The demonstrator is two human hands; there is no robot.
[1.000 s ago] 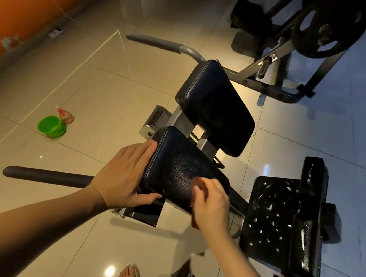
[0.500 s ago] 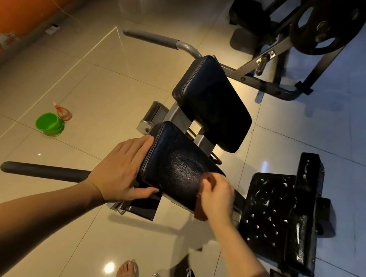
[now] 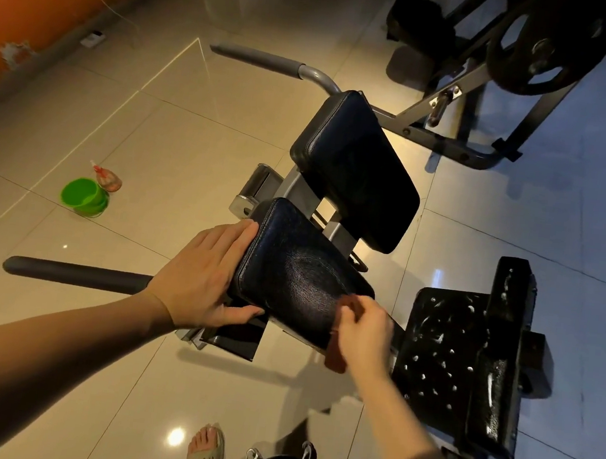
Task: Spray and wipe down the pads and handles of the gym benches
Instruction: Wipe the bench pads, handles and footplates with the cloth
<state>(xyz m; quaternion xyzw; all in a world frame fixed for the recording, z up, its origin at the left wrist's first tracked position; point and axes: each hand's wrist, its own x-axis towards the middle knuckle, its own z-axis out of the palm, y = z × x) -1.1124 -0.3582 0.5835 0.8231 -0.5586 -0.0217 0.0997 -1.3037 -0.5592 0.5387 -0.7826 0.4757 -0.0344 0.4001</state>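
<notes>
On the near pad (image 3: 300, 277), steadied by the flat fingers of the left hand (image 3: 199, 278), the right hand (image 3: 361, 332) pinches a brown cloth (image 3: 336, 360) against its lower corner, so wiping seems underway, while the far pad (image 3: 353, 167) and handles (image 3: 76, 274) probably wait.

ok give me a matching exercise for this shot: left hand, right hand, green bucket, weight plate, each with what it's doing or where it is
1 left hand
2 right hand
3 green bucket
4 weight plate

a on the floor beside the spray bottle
b lies flat against the near pad's left side
c at the top right of the picture
d holds a brown cloth on the near pad

Pairs: 1-b, 2-d, 3-a, 4-c
</notes>
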